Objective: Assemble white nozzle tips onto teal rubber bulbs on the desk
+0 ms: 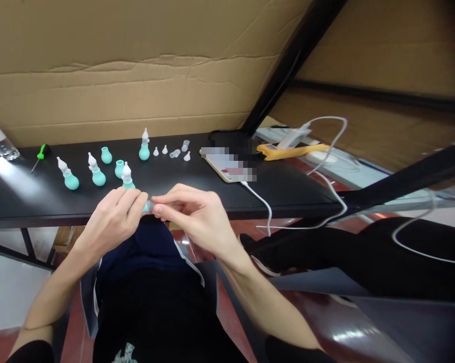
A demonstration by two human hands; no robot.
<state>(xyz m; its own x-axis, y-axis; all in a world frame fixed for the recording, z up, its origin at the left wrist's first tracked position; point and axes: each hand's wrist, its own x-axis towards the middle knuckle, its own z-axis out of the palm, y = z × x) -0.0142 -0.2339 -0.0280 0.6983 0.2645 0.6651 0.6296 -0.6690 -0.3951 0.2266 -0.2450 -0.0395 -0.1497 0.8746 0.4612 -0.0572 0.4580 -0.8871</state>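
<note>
From where I stand, both hands meet just over the near edge of the black table [231,199], in front of the person's body. The left hand [117,214] is curled round a small teal bulb [145,207], leaving little more than its end showing, likely so the soft part stays steady. The right hand [197,214] comes in from the other side, thumb and forefinger pinched narrow on a clear piece [150,203] at the bulb's mouth — a fingertip grip that suits something so small. Whether the two parts are fully seated I can't say; the fingers cover most of the join.

Beyond the left hand, partly hidden by it, is a teal bulb with a white nozzle [126,175]. Three more capped bulbs [96,171] stand farther off, nozzles up, their rounded bottoms seemingly flat enough to rest on. Two uncapped bulbs [106,156] sit among them, mouths upward. The loose white tips [165,149] and clear sleeves [175,154] are grouped to the right of these, apparently sorted to be picked out easily. A phone [223,164] lies past them, its white cable [265,201] trailing over the edge — well apart from the parts. A green-handled screwdriver [42,152] lies at the far left, near a bottle [2,141].
</note>
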